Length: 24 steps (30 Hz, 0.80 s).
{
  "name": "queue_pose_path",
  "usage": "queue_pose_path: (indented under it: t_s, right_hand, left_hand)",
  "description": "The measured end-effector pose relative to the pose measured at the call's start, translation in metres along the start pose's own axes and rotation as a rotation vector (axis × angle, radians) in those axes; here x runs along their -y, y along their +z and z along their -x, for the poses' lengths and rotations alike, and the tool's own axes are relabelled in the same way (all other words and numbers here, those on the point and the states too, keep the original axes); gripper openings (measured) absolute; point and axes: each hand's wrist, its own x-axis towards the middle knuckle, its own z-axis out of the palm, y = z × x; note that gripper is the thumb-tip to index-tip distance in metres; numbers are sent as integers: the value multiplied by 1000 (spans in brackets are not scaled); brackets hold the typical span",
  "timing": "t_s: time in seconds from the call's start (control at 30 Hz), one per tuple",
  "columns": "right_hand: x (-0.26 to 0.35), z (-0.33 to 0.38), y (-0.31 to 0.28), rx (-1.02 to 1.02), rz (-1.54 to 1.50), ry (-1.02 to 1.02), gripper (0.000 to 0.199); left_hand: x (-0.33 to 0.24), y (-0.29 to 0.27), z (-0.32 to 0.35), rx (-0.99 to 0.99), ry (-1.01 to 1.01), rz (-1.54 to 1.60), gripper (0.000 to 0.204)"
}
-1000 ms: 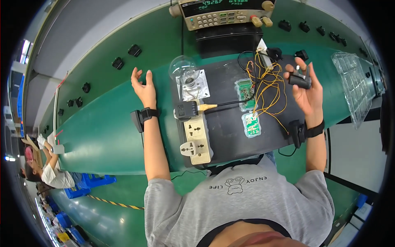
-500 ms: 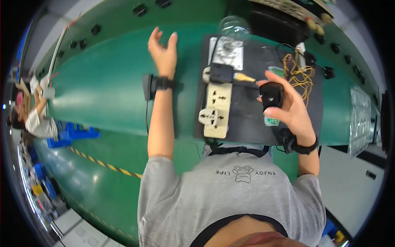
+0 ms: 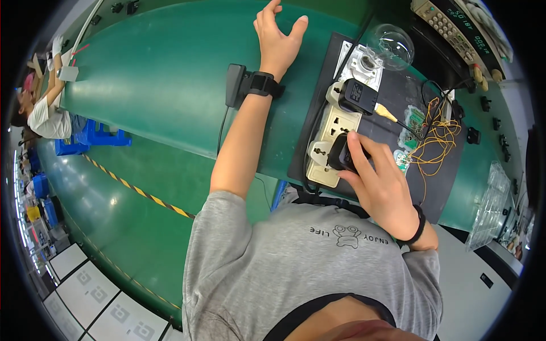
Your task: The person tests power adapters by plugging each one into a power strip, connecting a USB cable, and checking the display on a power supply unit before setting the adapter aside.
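Here, from the head view, I see my right hand (image 3: 382,187) closed around a black adapter (image 3: 343,153), pressed against the cream power strip (image 3: 331,136), whose long axis runs away from me. My left hand (image 3: 277,35) rests open on the green bench (image 3: 159,85), well apart.

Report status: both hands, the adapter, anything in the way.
Right hand gripping black adapter at power strip. Left hand open on green bench. Second adapter plugged in further along; nothing blocking.
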Motion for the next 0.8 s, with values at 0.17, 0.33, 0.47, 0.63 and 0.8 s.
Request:
queue_pose_path:
  t_s: [0.17,0.33,0.47,0.63,0.8]
  right_hand:
    - [0,-6,-3,45,19,-166,58]
    - [1,-8,9,11,101,-193,53]
    - [1,-6,15,-11,181,-205,55]
    - [-31,-12,-8,-46,-70,-207,44]
    - [-66,-12,-8,-433,112,181,27]
  left_hand:
    - [-6,-2,-2,-4,71,26,50]
    - [-2,0,-7,-25,263,85,50]
    - [-5,-2,-7,184,32,138,36]
    - [-43,-19,1,677,72,362,18]
    - [-87,-29,12,919,406,303,43]
